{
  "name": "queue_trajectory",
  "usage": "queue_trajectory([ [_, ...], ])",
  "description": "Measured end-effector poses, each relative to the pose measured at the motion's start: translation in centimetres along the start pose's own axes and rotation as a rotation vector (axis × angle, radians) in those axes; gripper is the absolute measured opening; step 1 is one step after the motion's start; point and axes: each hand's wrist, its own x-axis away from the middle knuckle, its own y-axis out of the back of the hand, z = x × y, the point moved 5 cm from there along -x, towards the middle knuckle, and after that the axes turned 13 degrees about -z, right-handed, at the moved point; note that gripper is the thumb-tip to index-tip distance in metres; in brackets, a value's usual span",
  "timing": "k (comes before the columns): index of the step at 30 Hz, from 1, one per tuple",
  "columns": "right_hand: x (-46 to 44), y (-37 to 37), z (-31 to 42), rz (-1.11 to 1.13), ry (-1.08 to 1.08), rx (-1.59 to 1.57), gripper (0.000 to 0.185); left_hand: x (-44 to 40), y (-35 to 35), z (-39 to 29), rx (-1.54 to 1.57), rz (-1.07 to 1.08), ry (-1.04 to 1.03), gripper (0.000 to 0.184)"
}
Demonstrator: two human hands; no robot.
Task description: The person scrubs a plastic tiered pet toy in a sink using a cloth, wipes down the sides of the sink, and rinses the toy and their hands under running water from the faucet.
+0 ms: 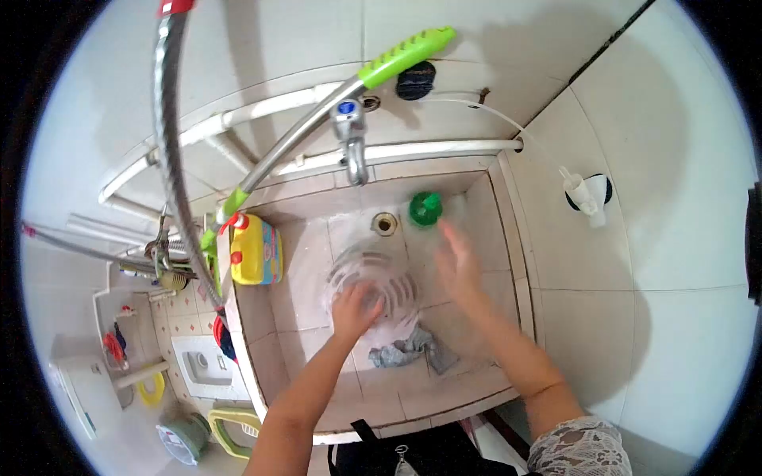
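Observation:
In the tiled sink lies a pale, round, slotted plastic piece, blurred by motion. My left hand is on its near left part, fingers curled against it with the thumb apart. My right hand is raised over the right half of the sink, smeared by motion, its fingers stretched out and holding nothing. Just beyond those fingertips stands a green bottle in the sink's back right. A wet grey cloth lies crumpled on the sink floor, close to the near side of the slotted piece.
A metal tap juts over the sink's back wall, above a round drain. On the left rim stands a yellow jug. A green-handled pole leans across the pipes. Left of the sink, a squat toilet is set in the floor.

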Motion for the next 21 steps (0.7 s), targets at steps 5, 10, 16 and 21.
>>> queue_trajectory([
  [5, -8.4, 0.8, 21.8, -0.092, 0.536, -0.178, 0.043, -4.6, 0.3, -0.4, 0.263, 0.101, 0.426, 0.055],
  [10, -12.0, -1.0, 20.1, -0.117, 0.306, -0.301, 0.026, -8.8, 1.8, -3.1, 0.36, 0.097, 0.392, 0.051],
  [16, -8.9, -3.1, 14.9, -0.084, -0.579, -1.023, 0.02, -7.1, 0.1, -1.2, 0.386, 0.258, 0.518, 0.057],
  [21, 3.5, -11.1, 5.8, 0.086, -1.359, -1.308, 0.021, -1.9, -6.8, 6.3, 0.235, -0.02, 0.434, 0.044],
])
